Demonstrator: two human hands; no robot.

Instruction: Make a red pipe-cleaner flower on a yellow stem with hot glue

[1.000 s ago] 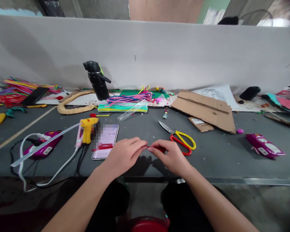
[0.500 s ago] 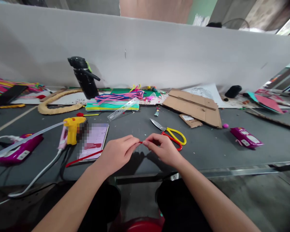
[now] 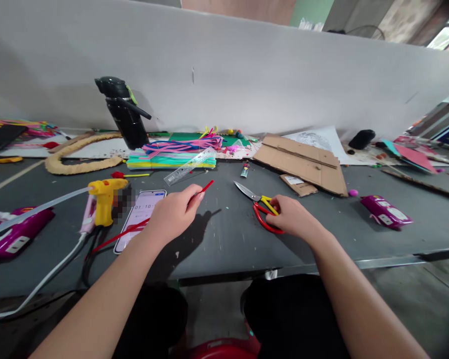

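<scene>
My left hand (image 3: 176,209) is closed on a red pipe cleaner (image 3: 208,186). One end sticks out past the fingertips, and a long red length trails back under the wrist, over the phone (image 3: 136,219). My right hand (image 3: 289,214) has its fingers at the handles of the scissors (image 3: 250,192), curled on the yellow loop. The scissors lie on the table with blades toward the back left, one handle yellow and one red. Part of the yellow loop is hidden by the fingers.
At left are a yellow glue gun (image 3: 105,197), its cords and a purple power strip (image 3: 20,234). Behind lie pipe cleaner bundles (image 3: 172,158), a clear ruler (image 3: 189,168), a black bottle (image 3: 123,112) and cardboard (image 3: 303,162). A purple pack (image 3: 385,212) sits at right.
My hands have parted. The right let go of the pipe cleaner and moved right onto the scissors' handles; the left moved left and up, still holding the pipe cleaner.
</scene>
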